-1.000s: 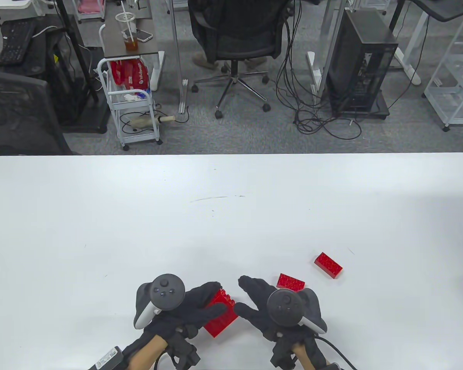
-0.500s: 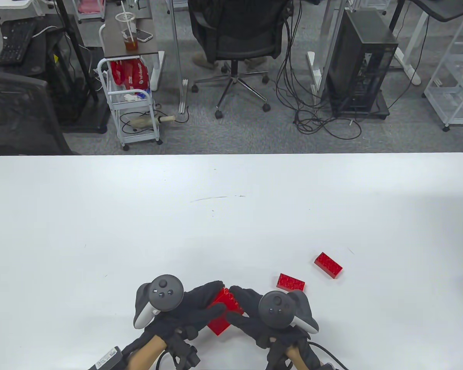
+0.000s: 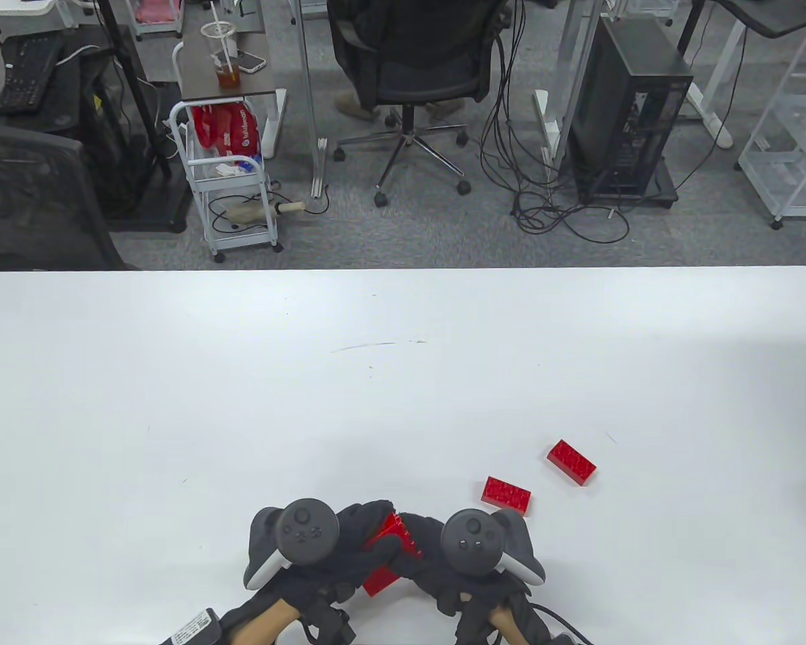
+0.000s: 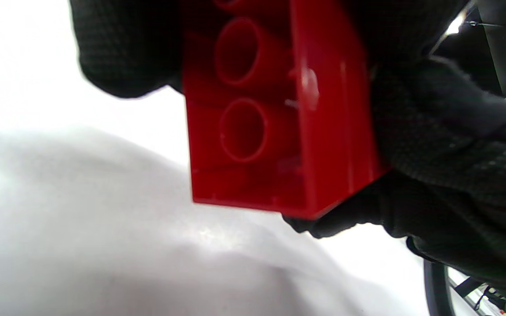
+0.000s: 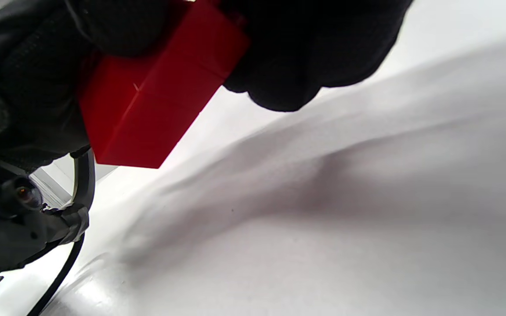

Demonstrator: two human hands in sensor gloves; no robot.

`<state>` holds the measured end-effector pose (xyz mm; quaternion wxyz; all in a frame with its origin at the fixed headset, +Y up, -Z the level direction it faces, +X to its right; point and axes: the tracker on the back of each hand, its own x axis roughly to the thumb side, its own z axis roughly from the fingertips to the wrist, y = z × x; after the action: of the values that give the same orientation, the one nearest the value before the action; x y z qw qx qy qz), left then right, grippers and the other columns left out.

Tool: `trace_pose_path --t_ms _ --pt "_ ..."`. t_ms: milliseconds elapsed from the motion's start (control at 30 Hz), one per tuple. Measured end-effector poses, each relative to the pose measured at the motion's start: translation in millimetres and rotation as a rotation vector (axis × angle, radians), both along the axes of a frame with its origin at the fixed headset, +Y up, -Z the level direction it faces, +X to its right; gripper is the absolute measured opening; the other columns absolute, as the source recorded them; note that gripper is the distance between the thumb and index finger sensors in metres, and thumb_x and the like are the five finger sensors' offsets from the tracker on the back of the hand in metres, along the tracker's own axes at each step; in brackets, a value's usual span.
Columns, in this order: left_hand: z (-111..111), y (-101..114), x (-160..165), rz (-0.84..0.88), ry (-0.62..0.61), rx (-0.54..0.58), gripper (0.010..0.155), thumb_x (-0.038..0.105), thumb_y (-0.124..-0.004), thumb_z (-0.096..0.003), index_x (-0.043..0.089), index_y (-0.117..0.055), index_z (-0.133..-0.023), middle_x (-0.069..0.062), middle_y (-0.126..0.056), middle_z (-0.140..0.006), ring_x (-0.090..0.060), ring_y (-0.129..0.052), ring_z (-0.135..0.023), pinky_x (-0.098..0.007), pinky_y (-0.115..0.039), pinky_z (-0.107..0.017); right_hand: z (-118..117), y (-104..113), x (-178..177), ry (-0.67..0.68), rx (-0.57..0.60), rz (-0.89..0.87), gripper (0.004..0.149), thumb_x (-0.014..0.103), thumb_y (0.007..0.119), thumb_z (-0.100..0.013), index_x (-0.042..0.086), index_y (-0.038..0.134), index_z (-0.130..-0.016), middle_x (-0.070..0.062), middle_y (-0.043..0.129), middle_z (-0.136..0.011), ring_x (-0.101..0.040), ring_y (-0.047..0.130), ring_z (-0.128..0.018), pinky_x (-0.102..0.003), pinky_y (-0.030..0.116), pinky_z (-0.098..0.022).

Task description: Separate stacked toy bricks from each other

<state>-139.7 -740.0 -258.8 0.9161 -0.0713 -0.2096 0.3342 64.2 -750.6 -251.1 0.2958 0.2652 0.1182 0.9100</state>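
Observation:
A stack of red toy bricks (image 3: 391,552) is held between both gloved hands above the near table edge. My left hand (image 3: 349,547) grips its left side and my right hand (image 3: 430,547) grips its right side. In the left wrist view the stack (image 4: 275,109) shows its hollow underside with round tubes, with gloved fingers (image 4: 446,145) wrapped around it. In the right wrist view the stack (image 5: 156,105) shows a seam between two bricks, with fingers (image 5: 305,48) over its top. Two loose red bricks lie on the table: one (image 3: 506,495) just right of my right hand, another (image 3: 571,462) farther right.
The white table (image 3: 403,376) stretches away from my hands. Beyond its far edge are an office chair (image 3: 410,74), a computer tower (image 3: 628,114) and a small white cart (image 3: 232,181).
My right hand moved left from beside the loose brick and closed on the stack. Both hands drew together and shifted slightly toward the near edge with the stack between them.

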Motion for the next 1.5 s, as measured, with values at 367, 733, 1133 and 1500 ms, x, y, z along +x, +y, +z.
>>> trace_pose_path --t_ms 367,733,1133,1500 --pt "4 2 2 -0.042 0.013 0.034 0.07 0.066 -0.069 -0.0472 0.02 -0.076 -0.099 -0.006 -0.091 -0.075 -0.023 -0.096 -0.048 -0.026 -0.092 -0.032 4 2 -6 0.018 0.046 0.067 0.074 0.052 0.066 -0.049 0.003 0.062 -0.104 -0.018 0.083 -0.09 -0.029 0.098 -0.07 -0.05 0.083 -0.055" --pt "5 -2 7 -0.12 0.014 0.079 0.068 0.066 -0.067 -0.0463 0.021 -0.08 -0.095 -0.005 -0.092 -0.073 -0.021 -0.097 -0.046 -0.024 -0.093 -0.03 4 2 -8 -0.011 0.14 0.179 0.071 0.057 0.069 -0.049 0.007 0.064 -0.099 -0.015 0.083 -0.084 -0.026 0.097 -0.066 -0.05 0.084 -0.053" --pt "1 0 3 -0.102 0.009 0.038 0.068 0.067 -0.066 -0.0468 0.021 -0.081 -0.095 -0.004 -0.094 -0.073 -0.021 -0.098 -0.045 -0.024 -0.093 -0.03 3 7 -3 -0.027 0.223 0.235 0.07 0.061 0.065 -0.051 0.011 0.068 -0.1 -0.013 0.086 -0.082 -0.027 0.098 -0.065 -0.051 0.083 -0.054" --pt "-3 -1 -1 -0.122 0.019 0.011 0.067 0.066 -0.068 -0.0472 0.022 -0.081 -0.095 -0.005 -0.094 -0.073 -0.021 -0.098 -0.046 -0.025 -0.093 -0.031 -11 17 25 -0.171 0.334 0.344 0.068 0.059 0.065 -0.053 0.014 0.068 -0.103 -0.013 0.084 -0.085 -0.029 0.096 -0.068 -0.052 0.081 -0.055"
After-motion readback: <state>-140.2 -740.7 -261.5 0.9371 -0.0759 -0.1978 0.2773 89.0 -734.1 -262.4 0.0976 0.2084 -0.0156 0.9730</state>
